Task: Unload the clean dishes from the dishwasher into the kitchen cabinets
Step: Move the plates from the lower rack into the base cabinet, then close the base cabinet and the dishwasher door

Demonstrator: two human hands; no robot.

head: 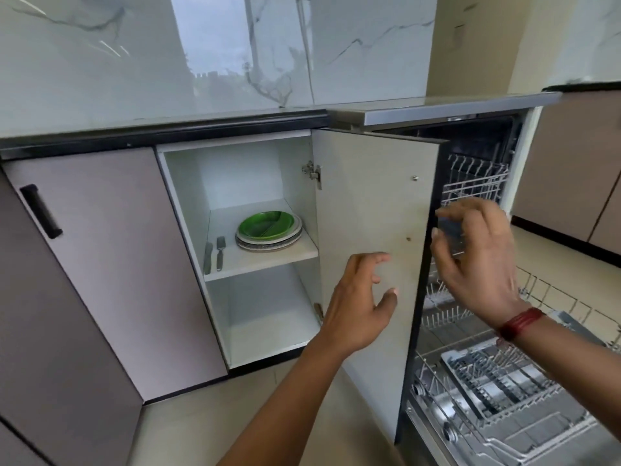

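Note:
The open dishwasher (484,136) is on the right, its lower rack (497,391) pulled out and its upper rack (473,190) behind my hands. My right hand (477,257) is raised over the racks, just right of the cabinet door's edge. It pinches a small, clear, bluish item (450,230), too blurred to name. My left hand (359,307) hovers in front of the open cabinet door (373,196), fingers spread and holding nothing. In the open cabinet (188,210), a green plate (267,223) tops a stack of plates (268,243) on the middle shelf.
Two utensils (215,253) lie on the shelf left of the plates. The bottom compartment (265,317) of the cabinet holds nothing. A closed cabinet door with a black handle (40,211) is to the left. The countertop (161,127) runs above, and pale floor lies below.

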